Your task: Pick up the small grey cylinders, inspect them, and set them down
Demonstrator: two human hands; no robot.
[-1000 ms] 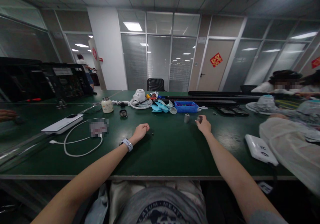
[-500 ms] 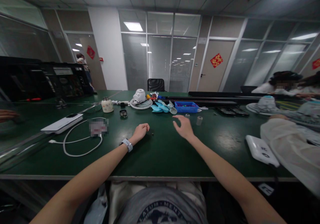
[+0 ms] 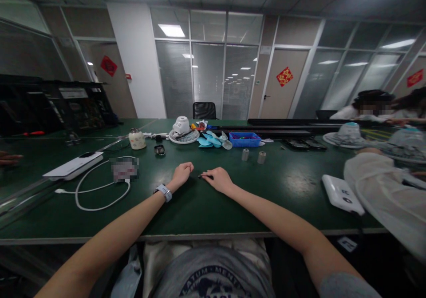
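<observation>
My right hand (image 3: 218, 180) rests low over the green table (image 3: 213, 218), its thumb and fingers pinched at a small dark part (image 3: 199, 176). The part is too small to name. Left of it, my left hand (image 3: 182, 173) is closed with curled fingers and wears a watch (image 3: 163, 192) at the wrist. Whatever it holds, if anything, is hidden. A short gap separates the two hands. Beyond my right hand, two silver metal cylinders (image 3: 245, 154) stand upright, side by side.
Farther back are a blue tray (image 3: 245, 140), light-blue fan blades (image 3: 210, 140), a white fan part (image 3: 182, 131), a jar (image 3: 137, 139) and a dark round piece (image 3: 159, 150). A looped white cable (image 3: 80, 198) lies left. At right are a white box (image 3: 342, 195) and a neighbour's sleeve (image 3: 372, 182).
My right hand has moved left and down from near the metal cylinders, and its open fingers have closed at the small dark part. My left hand stays closed nearby. The view has shifted slightly.
</observation>
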